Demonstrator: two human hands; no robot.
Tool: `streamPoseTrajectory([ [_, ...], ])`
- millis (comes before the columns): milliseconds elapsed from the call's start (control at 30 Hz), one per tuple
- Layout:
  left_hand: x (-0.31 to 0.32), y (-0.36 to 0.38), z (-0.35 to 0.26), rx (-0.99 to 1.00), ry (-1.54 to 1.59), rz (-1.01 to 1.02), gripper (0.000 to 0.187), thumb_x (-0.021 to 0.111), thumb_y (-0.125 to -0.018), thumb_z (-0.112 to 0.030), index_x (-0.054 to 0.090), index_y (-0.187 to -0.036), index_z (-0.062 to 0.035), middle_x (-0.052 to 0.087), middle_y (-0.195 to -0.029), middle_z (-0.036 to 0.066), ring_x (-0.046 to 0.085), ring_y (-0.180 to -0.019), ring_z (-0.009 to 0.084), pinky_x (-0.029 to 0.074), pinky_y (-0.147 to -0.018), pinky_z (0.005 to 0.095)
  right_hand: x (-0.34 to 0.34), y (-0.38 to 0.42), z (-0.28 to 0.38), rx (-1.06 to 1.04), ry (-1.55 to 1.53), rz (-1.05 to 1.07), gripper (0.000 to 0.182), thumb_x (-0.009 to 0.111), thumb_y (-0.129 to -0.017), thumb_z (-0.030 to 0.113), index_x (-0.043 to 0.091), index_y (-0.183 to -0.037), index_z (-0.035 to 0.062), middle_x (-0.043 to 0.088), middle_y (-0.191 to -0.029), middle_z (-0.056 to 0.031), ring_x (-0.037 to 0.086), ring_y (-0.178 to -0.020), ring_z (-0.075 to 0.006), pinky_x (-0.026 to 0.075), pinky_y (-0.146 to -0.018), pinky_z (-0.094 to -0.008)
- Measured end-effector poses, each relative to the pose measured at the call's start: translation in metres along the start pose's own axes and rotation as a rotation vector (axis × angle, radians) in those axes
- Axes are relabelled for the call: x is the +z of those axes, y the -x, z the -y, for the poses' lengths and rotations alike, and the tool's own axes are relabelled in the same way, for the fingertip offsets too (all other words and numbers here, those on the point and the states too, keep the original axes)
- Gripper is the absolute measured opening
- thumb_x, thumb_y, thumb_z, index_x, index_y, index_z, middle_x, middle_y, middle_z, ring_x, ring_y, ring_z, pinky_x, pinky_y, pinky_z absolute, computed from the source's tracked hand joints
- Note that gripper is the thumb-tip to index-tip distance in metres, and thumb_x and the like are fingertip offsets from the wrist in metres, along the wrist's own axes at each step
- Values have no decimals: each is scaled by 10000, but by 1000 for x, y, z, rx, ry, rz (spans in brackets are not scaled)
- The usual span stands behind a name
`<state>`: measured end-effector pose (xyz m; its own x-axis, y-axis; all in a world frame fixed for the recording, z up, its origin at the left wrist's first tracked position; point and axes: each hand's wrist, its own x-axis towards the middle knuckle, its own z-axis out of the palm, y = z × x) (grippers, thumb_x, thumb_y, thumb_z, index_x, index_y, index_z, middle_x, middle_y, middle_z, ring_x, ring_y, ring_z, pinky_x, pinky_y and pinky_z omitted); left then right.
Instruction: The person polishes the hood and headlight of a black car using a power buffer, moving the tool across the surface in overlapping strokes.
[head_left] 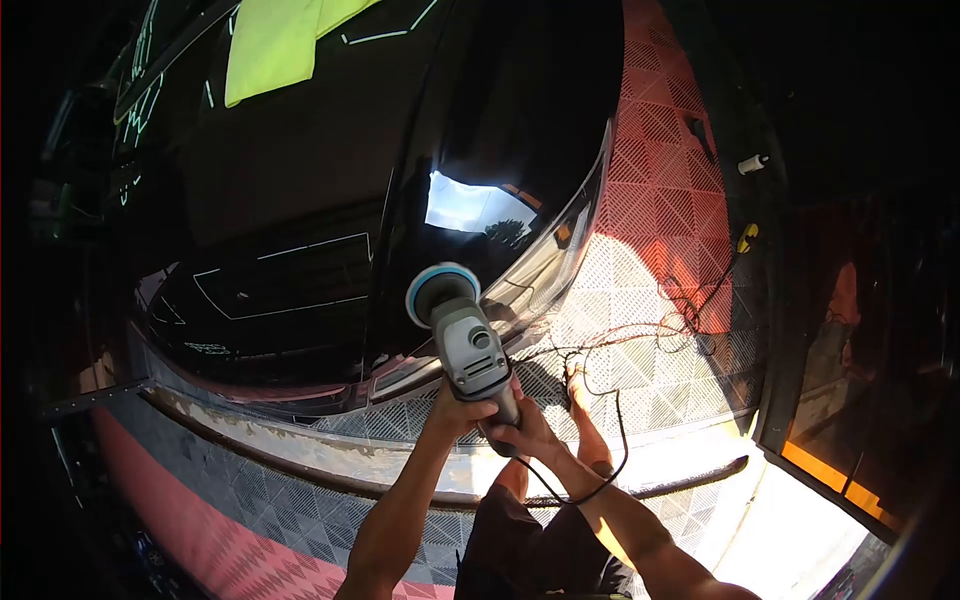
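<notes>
— Your forearms come up from the bottom of the view, and both hands are wrapped around the grey polisher (470, 350). Your left hand (458, 412) grips the body just behind the head; your right hand (528, 436) is closed on the tail of the handle, where the cord (600, 470) leaves it.

— And the pad?

— Your blue pad (440, 290) sits against the black car panel (300, 200), close to the edge beside the headlight (545, 262). I'd judge you do best keeping the pad flat to the paint and your pressure even, since the panel curves away there and an edge can bite. Keep that cord off the paint too; it loops loosely by your right wrist.

— What about the surface?

— You're on glossy black paint that mirrors a bright patch of sky, with thin white lines marked across it. A yellow cloth (270, 45) lies further up the panel, well apart from the pad.

— And around you?

— Your bare foot (585, 415) stands on a red and grey grid-tile floor (660, 150). More cable tangles on those tiles near a yellow plug (747, 238). Strong sun hits the lower right; everything else is dark.
</notes>
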<state>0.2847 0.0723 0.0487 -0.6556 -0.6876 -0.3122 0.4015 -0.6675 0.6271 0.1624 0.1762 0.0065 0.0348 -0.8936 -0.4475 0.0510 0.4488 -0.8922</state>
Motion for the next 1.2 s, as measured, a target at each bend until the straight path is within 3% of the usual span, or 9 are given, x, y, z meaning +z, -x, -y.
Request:
streamPoseTrajectory([
  [67, -13, 8, 6, 18, -8, 5, 676, 790, -623, -188, 457, -1193, -43, 609, -934, 143, 634, -875, 280, 528, -787, 397, 2, -3, 8, 37, 28, 169, 596, 744, -669, 280, 548, -1125, -49, 613, -999, -142, 600, -951, -221, 483, -824, -345],
  [200, 14, -25, -9, -79, -105, -4, 590, 772, -649, -211, 509, -1141, -18, 614, -948, 141, 634, -866, 256, 530, -778, 375, -10, -12, -9, -92, -135, -17, 553, 708, -733, 334, 561, -1111, -42, 628, -977, -113, 616, -930, -229, 490, -821, -331],
  [233, 19, -41, -7, -62, -145, -7, 573, 765, -657, -215, 518, -1131, -9, 615, -948, 140, 633, -863, 247, 531, -773, 367, -16, -16, 3, -115, -402, -20, 528, 693, -761, 396, 592, -1047, -37, 636, -834, -114, 618, -821, -228, 484, -785, -335],
  [367, 46, -75, -12, -88, -215, 40, 578, 757, -674, -246, 513, -1136, 1, 609, -959, 139, 628, -866, 233, 533, -772, 352, -54, -17, 33, -13, -675, 178, 552, 669, -816, 357, 530, -1142, -67, 600, -1016, -123, 583, -938, -216, 463, -867, -307],
  [533, 29, -36, -1, 28, 13, 9, 605, 748, -677, -274, 487, -1165, -29, 585, -960, 133, 625, -850, 253, 532, -782, 369, -39, -6, 35, -120, -160, 46, 596, 725, -791, 319, 504, -1192, -62, 609, -982, -175, 596, -944, -245, 456, -843, -348],
  [700, 59, -65, -19, 38, -90, -43, 574, 727, -690, -285, 510, -1147, -14, 594, -929, 132, 629, -851, 241, 543, -721, 353, -66, -20, 60, -86, -547, 279, 484, 667, -834, 335, 533, -1111, -37, 653, -911, -126, 654, -816, -213, 513, -760, -320],
  [800, 90, -104, -31, 26, -117, -16, 450, 745, -726, -260, 572, -1058, -10, 626, -848, 89, 619, -740, 158, 514, -669, 290, -91, -30, 65, -10, -568, 91, 561, 610, -851, 437, 524, -1103, -56, 649, -851, -154, 665, -768, -238, 542, -674, -317],
  [1000, 138, -181, -36, 118, -142, -123, 449, 744, -742, -292, 569, -1051, -18, 620, -825, 86, 619, -737, 163, 513, -654, 293, -164, -56, 127, -11, -471, 29, 725, 581, -828, 613, 505, -1116, -47, 640, -826, -151, 664, -685, -236, 553, -622, -313],
  [1200, 161, -208, -35, 228, 208, -238, 468, 733, -762, -311, 564, -1069, -2, 621, -909, 115, 635, -802, 196, 539, -734, 319, -238, -100, 176, 53, -253, 387, 604, 634, -827, 496, 545, -1028, -67, 622, -775, -121, 640, -681, -192, 530, -603, -295],
])
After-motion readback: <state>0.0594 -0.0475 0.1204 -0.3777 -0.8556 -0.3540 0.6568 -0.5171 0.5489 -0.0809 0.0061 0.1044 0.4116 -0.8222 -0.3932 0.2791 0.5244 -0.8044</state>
